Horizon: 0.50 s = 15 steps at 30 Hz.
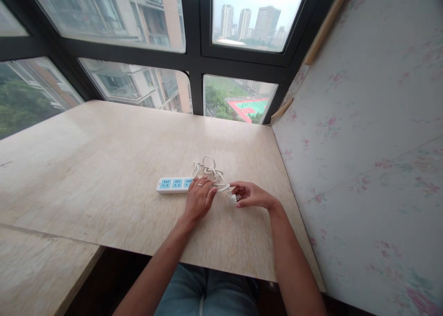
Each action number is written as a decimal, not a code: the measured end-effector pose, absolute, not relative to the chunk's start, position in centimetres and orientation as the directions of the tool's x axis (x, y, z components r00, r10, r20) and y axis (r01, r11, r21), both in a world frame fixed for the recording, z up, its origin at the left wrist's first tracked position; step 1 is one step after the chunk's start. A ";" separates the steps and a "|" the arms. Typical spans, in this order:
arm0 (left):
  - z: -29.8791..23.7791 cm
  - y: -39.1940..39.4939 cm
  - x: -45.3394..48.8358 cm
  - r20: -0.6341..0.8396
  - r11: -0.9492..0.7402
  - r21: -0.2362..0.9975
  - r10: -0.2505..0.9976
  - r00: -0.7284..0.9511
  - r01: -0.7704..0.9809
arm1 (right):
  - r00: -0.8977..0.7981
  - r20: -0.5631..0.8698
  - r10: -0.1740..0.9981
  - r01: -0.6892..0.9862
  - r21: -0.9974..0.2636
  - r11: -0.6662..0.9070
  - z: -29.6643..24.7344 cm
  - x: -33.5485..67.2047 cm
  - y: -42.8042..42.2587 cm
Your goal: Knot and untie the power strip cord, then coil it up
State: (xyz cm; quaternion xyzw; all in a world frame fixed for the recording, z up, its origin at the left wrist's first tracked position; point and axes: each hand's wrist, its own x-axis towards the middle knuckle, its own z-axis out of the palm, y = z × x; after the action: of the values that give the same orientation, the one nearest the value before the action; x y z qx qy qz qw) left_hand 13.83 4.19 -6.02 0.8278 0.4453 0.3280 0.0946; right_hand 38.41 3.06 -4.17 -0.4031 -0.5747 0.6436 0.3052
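Note:
A white power strip (175,185) with light-blue sockets lies on the stone-look counter (114,182). My left hand (200,197) wraps over its right end, a ring on one finger, and hides the sockets there. Just behind and right of that hand, the white cord (209,167) lies in a loose tangle of loops. To the right is my right hand (254,195), its thumb and curled fingers around the white plug (234,197) at the cord's end. The plug's prongs point toward the palm. The inner fingertips are partly hidden.
Dark window frames (195,62) border the counter's far side. A flowered wall (363,145) rises close on the right. At the lower left is a lower counter section (38,270) with a corner edge. My legs (204,290) are below the front edge.

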 end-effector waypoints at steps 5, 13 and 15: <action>-5.9 4.1 13.8 0.445 -0.550 0.473 0.824 0.352 0.688 | -0.434 -0.101 0.895 -0.159 -0.969 -0.187 -3.7 38.5 3.1; -5.6 3.8 13.4 0.436 -0.556 0.528 0.826 0.357 0.642 | -0.373 -0.008 0.928 -0.162 -0.984 -0.074 -5.2 34.5 3.4; -5.5 3.9 13.3 0.437 -0.563 0.545 0.823 0.362 0.622 | -0.342 0.064 0.937 -0.090 -0.995 0.035 -5.7 34.0 3.5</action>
State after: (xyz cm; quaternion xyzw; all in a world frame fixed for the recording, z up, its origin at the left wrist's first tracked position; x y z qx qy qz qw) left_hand 13.32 3.86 -5.52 0.8126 0.4447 0.3480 0.1446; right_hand 34.00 3.53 -5.65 -0.3709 -0.5712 0.5872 0.4374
